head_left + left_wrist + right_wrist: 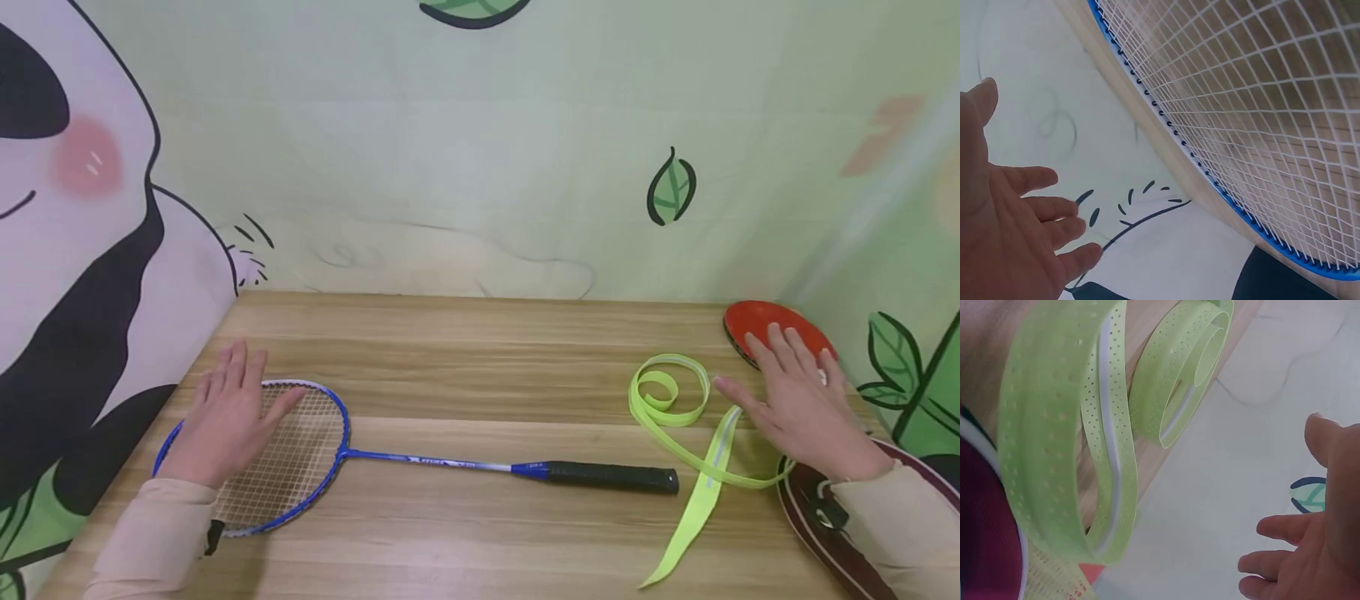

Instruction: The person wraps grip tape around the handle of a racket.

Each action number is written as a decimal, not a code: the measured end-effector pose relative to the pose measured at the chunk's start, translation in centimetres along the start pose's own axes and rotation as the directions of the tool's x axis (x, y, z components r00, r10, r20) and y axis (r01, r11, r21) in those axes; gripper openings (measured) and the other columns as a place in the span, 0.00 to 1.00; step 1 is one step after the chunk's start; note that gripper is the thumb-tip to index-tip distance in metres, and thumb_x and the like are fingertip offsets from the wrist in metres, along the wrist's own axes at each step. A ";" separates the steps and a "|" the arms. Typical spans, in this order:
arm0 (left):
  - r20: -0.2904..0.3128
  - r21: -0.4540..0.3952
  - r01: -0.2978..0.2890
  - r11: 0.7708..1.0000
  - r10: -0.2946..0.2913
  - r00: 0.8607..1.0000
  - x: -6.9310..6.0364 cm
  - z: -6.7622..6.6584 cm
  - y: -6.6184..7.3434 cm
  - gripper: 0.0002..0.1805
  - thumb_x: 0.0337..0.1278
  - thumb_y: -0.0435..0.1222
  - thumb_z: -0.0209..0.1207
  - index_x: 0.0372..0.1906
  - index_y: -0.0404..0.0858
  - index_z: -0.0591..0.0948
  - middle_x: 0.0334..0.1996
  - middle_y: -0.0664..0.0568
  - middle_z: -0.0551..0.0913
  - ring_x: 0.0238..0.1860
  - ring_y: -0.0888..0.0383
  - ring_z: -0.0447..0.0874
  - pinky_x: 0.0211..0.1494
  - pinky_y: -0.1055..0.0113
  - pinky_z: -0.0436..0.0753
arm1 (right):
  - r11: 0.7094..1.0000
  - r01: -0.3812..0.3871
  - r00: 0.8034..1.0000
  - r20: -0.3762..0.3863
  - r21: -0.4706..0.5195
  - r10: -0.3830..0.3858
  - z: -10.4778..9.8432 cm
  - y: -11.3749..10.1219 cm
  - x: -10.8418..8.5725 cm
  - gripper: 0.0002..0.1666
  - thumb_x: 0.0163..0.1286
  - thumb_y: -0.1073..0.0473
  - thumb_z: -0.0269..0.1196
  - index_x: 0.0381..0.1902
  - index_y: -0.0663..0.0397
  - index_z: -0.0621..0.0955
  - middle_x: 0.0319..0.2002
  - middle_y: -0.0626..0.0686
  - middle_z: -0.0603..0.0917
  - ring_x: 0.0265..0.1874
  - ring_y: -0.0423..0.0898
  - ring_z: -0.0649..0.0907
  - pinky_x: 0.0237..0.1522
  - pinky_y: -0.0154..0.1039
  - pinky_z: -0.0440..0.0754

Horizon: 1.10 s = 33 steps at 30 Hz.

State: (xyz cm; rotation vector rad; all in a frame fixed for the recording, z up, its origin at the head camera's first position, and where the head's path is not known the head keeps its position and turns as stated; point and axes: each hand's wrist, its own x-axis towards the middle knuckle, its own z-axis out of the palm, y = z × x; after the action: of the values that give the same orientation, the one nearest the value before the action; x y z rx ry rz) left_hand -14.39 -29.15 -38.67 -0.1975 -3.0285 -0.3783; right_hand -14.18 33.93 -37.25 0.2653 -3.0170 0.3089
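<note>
A blue-framed badminton racket [431, 461] lies across the table, its black handle toward the right. Above its strings [1260, 106] my left hand [228, 421] is held palm down, fingers spread and holding nothing; the left wrist view shows the same hand [1022, 231] beside the frame. My right hand [806, 404], also spread and empty, hovers between a red paddle [768, 321] and a dark maroon object [810, 517]. Left of it lies a loosely coiled yellow-green perforated strip [712, 479], large in the right wrist view [1047, 425] near the hand [1304, 550].
The wooden table [450, 358] backs onto a wall covering [450, 167] with a painted panda and leaves. In the right wrist view, a pale mesh-like piece [1050, 575] shows below the strip.
</note>
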 end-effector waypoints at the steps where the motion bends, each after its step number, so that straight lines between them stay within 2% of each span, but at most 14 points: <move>1: 0.008 -0.004 0.005 1.000 -0.005 1.000 0.1 0.0 0.0 0.47 0.71 0.60 0.39 0.72 0.22 0.50 0.70 0.20 0.44 0.71 0.27 0.38 0.69 0.31 0.43 | 1.000 -0.001 1.000 0.002 0.005 0.001 0.0 0.0 0.1 0.49 0.74 0.35 0.49 0.74 0.67 0.51 0.72 0.75 0.45 0.73 0.68 0.40 0.65 0.70 0.27; 5: 0.053 -0.011 0.023 1.000 -0.023 0.998 0.2 0.1 0.4 0.47 0.71 0.62 0.38 0.70 0.21 0.55 0.68 0.19 0.51 0.68 0.23 0.46 0.67 0.30 0.48 | 0.999 0.000 1.000 0.009 0.035 0.000 -0.1 -0.6 0.5 0.50 0.73 0.35 0.51 0.73 0.68 0.53 0.71 0.76 0.49 0.72 0.70 0.43 0.65 0.72 0.31; 8: 0.064 -0.027 0.003 1.000 -0.001 0.998 0.3 0.1 1.6 0.44 0.71 0.60 0.40 0.67 0.22 0.60 0.65 0.20 0.58 0.66 0.23 0.53 0.65 0.30 0.52 | 0.997 0.006 1.000 0.002 0.075 -0.007 -0.1 -1.8 0.9 0.48 0.72 0.36 0.54 0.71 0.70 0.57 0.69 0.77 0.54 0.71 0.72 0.48 0.64 0.74 0.38; 11: 0.057 -0.063 -0.049 0.997 0.053 0.997 0.7 0.2 3.8 0.41 0.71 0.59 0.42 0.67 0.25 0.63 0.64 0.24 0.64 0.65 0.26 0.58 0.66 0.32 0.56 | 0.993 0.020 1.000 -0.009 0.120 -0.019 0.0 -3.3 1.5 0.45 0.71 0.38 0.56 0.68 0.70 0.63 0.67 0.74 0.61 0.67 0.73 0.55 0.61 0.74 0.48; 15: 0.013 -0.121 -0.162 0.979 0.165 0.986 1.4 1.4 8.5 0.38 0.70 0.58 0.46 0.65 0.29 0.68 0.60 0.30 0.73 0.61 0.32 0.69 0.65 0.37 0.65 | 0.981 0.040 0.999 -0.014 0.189 -0.038 0.5 -5.4 2.3 0.41 0.72 0.39 0.56 0.66 0.68 0.68 0.63 0.71 0.70 0.62 0.70 0.62 0.58 0.70 0.59; 17: -0.010 -0.141 -0.230 0.963 0.231 0.973 1.8 2.2 11.5 0.34 0.68 0.56 0.51 0.63 0.31 0.72 0.58 0.34 0.76 0.59 0.36 0.74 0.64 0.41 0.70 | 0.977 0.047 0.999 -0.010 0.210 -0.046 0.8 -6.2 2.7 0.39 0.71 0.41 0.57 0.64 0.68 0.69 0.59 0.70 0.73 0.59 0.68 0.66 0.56 0.67 0.64; 19: 0.000 -0.175 -0.283 0.943 0.288 0.958 2.2 3.0 14.6 0.30 0.66 0.54 0.56 0.59 0.34 0.76 0.55 0.38 0.80 0.56 0.39 0.78 0.61 0.44 0.74 | 0.972 0.043 0.999 0.007 0.230 -0.046 1.2 -6.9 3.0 0.36 0.71 0.42 0.59 0.61 0.68 0.72 0.54 0.69 0.77 0.55 0.67 0.70 0.53 0.64 0.69; 22: 0.080 -0.220 -0.344 0.913 0.368 0.926 2.9 3.8 19.1 0.26 0.63 0.52 0.59 0.55 0.36 0.80 0.52 0.44 0.83 0.53 0.44 0.81 0.59 0.49 0.77 | 0.974 0.033 0.998 0.036 0.224 -0.042 2.0 -7.8 3.4 0.32 0.69 0.45 0.63 0.56 0.68 0.75 0.47 0.66 0.80 0.47 0.63 0.76 0.47 0.59 0.75; 25: 0.170 -0.239 -0.390 0.889 0.434 0.885 3.6 4.7 22.6 0.26 0.58 0.52 0.64 0.51 0.36 0.83 0.46 0.47 0.86 0.42 0.50 0.85 0.49 0.55 0.83 | 0.971 0.035 0.996 0.070 0.235 -0.053 2.9 -8.5 3.7 0.30 0.66 0.49 0.66 0.53 0.71 0.77 0.42 0.63 0.81 0.43 0.60 0.79 0.46 0.57 0.78; 29: 0.301 -0.219 -0.400 0.890 0.452 0.840 3.4 6.1 25.5 0.26 0.45 0.51 0.73 0.44 0.38 0.84 0.35 0.52 0.86 0.28 0.60 0.80 0.37 0.65 0.82 | 0.968 0.028 0.990 0.128 0.248 -0.061 4.2 -9.1 3.7 0.36 0.63 0.49 0.68 0.56 0.76 0.74 0.40 0.60 0.81 0.42 0.56 0.80 0.46 0.54 0.80; 32: 0.364 -0.187 -0.412 0.892 0.453 0.814 2.8 7.3 26.5 0.24 0.36 0.50 0.77 0.37 0.41 0.83 0.29 0.59 0.81 0.27 0.65 0.74 0.33 0.71 0.78 | 0.974 0.010 0.988 0.147 0.228 -0.044 4.8 -9.2 3.6 0.37 0.62 0.50 0.70 0.56 0.76 0.73 0.35 0.55 0.78 0.33 0.50 0.78 0.37 0.47 0.79; 33: 0.373 -0.181 -0.415 0.892 0.453 0.810 2.6 7.7 26.7 0.22 0.35 0.49 0.77 0.35 0.43 0.82 0.27 0.60 0.79 0.26 0.65 0.72 0.31 0.71 0.76 | 0.975 0.004 0.989 0.145 0.220 -0.036 4.9 -9.2 3.6 0.35 0.61 0.51 0.71 0.54 0.74 0.74 0.32 0.54 0.77 0.30 0.48 0.76 0.32 0.44 0.78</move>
State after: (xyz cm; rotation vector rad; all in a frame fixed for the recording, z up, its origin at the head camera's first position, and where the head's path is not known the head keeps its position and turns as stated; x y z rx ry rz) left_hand -13.83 -1.27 -39.45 -1.0878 -3.2089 -0.4832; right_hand -16.44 23.42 -39.88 0.3506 -3.1230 0.6512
